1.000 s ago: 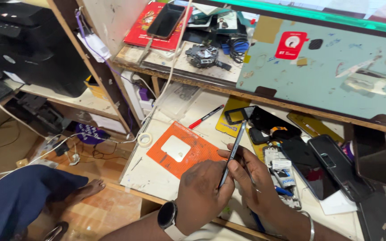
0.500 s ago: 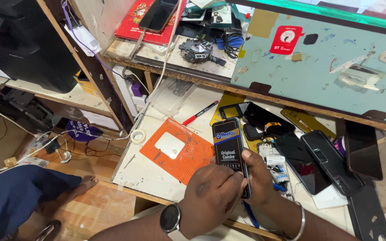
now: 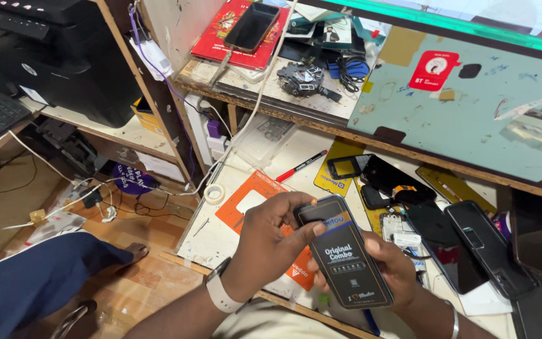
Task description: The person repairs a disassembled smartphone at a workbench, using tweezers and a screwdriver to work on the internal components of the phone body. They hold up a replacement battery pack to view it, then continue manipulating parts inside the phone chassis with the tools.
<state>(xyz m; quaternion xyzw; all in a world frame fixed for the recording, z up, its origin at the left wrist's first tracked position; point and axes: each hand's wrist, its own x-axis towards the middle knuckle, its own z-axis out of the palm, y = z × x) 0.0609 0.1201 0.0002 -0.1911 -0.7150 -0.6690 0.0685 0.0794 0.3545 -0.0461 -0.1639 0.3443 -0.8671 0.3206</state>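
Flat black rectangular phone-part package with a blue band near its top [image 3: 345, 257] is held up above the near edge of the tabletop [image 3: 221, 235], face toward the camera and tilted so its top leans to the left. Both hands grip it. The left hand [image 3: 265, 242], with a white watch on its wrist [image 3: 221, 292], comes in from the lower left; its fingers [image 3: 296, 204] curl over the package's upper left corner and its thumb presses against the left edge just under the blue band. The right hand [image 3: 396, 263], a thin metal bangle on its wrist [image 3: 454, 317], cups the package from behind and from the right, fingers wrapped narrowly around the right edge.

Under the hands, an orange work mat with a white rectangular patch [image 3: 255, 204] lies on the tabletop, partly hidden by the left hand. A red and black pen [image 3: 300, 166] lies beyond the mat, and a small roll of white tape [image 3: 214, 193] sits near the tabletop's left edge. To the right of the package lie several dark phones and screens [image 3: 481, 248], close together and overlapping. A yellow card packet holding a small black frame [image 3: 340, 169] lies just behind the package. On the raised shelf above, a red book [image 3: 221, 37] carries a dark phone [image 3: 255, 25].
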